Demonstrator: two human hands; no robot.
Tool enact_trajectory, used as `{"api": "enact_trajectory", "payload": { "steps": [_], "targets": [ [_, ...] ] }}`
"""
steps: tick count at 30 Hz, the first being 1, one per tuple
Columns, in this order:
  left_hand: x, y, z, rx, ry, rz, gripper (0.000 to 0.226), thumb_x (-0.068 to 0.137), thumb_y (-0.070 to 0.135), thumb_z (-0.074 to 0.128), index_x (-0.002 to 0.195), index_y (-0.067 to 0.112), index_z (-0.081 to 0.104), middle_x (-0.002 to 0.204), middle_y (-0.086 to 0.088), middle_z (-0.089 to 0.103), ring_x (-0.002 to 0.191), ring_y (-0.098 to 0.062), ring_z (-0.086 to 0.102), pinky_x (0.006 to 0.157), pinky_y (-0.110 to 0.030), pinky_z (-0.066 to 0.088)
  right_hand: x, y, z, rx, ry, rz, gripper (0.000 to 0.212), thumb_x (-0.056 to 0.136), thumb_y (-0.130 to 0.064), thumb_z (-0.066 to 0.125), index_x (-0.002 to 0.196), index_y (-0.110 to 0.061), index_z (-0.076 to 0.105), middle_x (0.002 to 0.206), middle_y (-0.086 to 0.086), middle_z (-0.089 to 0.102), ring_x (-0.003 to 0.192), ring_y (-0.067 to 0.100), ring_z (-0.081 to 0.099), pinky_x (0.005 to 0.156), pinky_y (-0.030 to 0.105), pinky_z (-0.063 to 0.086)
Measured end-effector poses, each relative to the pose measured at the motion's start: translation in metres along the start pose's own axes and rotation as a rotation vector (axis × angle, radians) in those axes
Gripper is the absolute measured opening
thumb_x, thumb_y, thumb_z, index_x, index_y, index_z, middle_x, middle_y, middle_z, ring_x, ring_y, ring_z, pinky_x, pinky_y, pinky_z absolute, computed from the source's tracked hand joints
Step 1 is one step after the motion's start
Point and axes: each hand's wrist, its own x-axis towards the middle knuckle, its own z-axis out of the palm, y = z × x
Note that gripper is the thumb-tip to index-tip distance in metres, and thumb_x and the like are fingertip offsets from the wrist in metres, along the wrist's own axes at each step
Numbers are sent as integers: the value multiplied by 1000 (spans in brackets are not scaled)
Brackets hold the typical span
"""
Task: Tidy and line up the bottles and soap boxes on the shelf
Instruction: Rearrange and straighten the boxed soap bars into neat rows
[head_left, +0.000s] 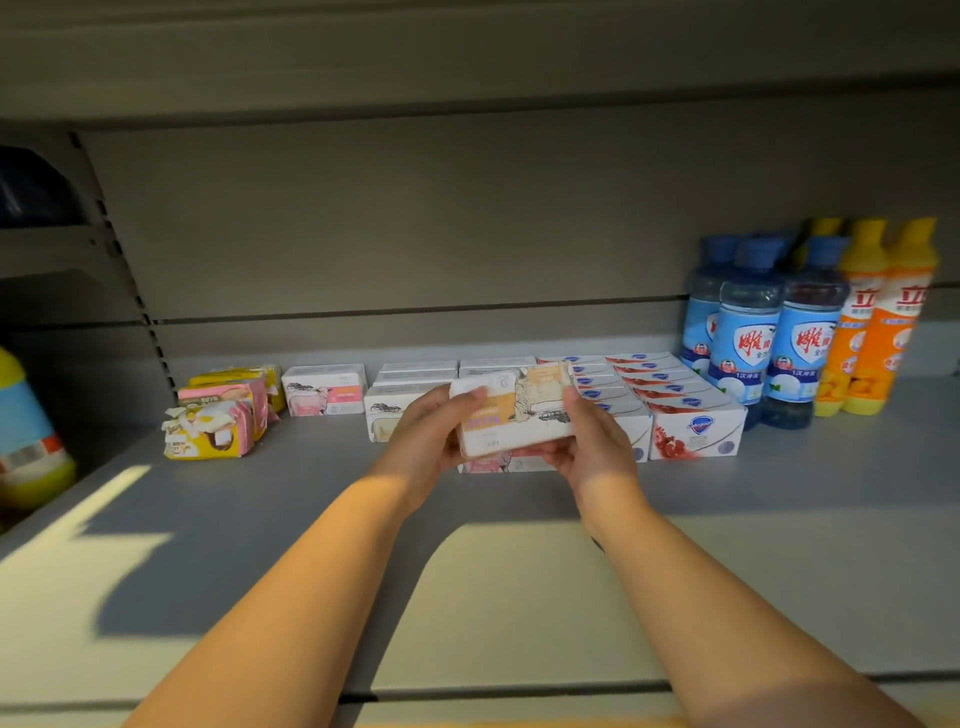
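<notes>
You hold a soap box (511, 413) just above the shelf (291, 499), in front of the rows of boxes (680, 410). Your left hand (423, 434) curls its fingers round one end and your right hand (589, 441) round the other. Bottles (802, 338) stand at the right.

The held soap box (514, 415) hides most of the pink-printed box (488, 465) beneath.

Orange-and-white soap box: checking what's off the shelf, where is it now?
Head view, centre: the orange-and-white soap box is held between the left hand and the right hand, in front of the white soap boxes.
</notes>
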Motion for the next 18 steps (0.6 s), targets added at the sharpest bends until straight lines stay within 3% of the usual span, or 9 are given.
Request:
{"api": "enact_trajectory", "payload": {
  "steps": [2,4,7,8,9,11,12,15,18],
  "targets": [
    [-1,1,0,-5,-35,-55,26,72,21,69,96,12,65,96,-11,72,82,-22,70,64,-34,58,1,-1,-1,-22,37,-24,16,89,-33,60,83,-19,64,68,0,63,48,7,55,49,24,48],
    [-2,2,1,-18,-58,-120,39,68,24,71,103,11,63,98,-11,70,81,-22,68,65,-36,58,0,-1,-1,-17,8,-24,10,86,-32,62,91,-24,64,89,4,65,68,9,63,55,27,54],
    [-2,2,1,-137,-70,-229,54,70,34,65,115,5,61,110,-17,65,97,-30,62,93,-45,48,-3,-1,-1,-19,-155,0,40,81,-27,70,118,-29,57,123,7,58,107,22,61,83,45,56],
    [-2,3,0,-180,-74,-254,57,71,35,64,117,3,61,109,-19,65,96,-32,63,94,-44,48,-5,-1,-2,-52,-200,-16,53,77,-25,74,125,-31,53,127,6,56,112,22,59,88,45,53],
    [-2,4,-1,-212,-82,-276,55,74,38,63,115,2,63,101,-19,68,85,-30,67,83,-38,54,-6,0,-2,-87,-246,-43,64,72,-24,78,129,-32,50,128,2,56,114,20,58,91,43,52],
    [-3,9,-1,-212,-74,-323,46,81,48,57,96,7,72,71,-12,69,49,-20,64,45,-22,53,-6,1,-3,-123,-296,-79,65,70,-16,80,125,-35,51,118,-6,64,108,11,62,86,35,54],
    [-3,9,-1,-157,-63,-314,51,85,56,51,84,11,75,61,-9,66,40,-17,59,36,-18,47,-7,1,-3,-138,-288,-86,57,72,-13,79,118,-37,54,107,-11,68,99,6,65,78,29,56],
    [-1,9,1,158,-48,-189,77,80,76,30,72,11,72,54,-11,60,42,-21,56,43,-24,47,-7,-1,-1,-191,-223,-80,33,77,-17,74,102,-30,56,85,-6,69,64,5,66,59,22,54],
    [-4,3,2,346,-52,27,86,74,83,33,114,11,59,77,-5,69,63,-18,67,66,-35,56,-6,-5,2,-180,-158,-27,27,79,-31,70,100,-23,57,77,2,66,47,11,57,48,25,50]
  ]
}}
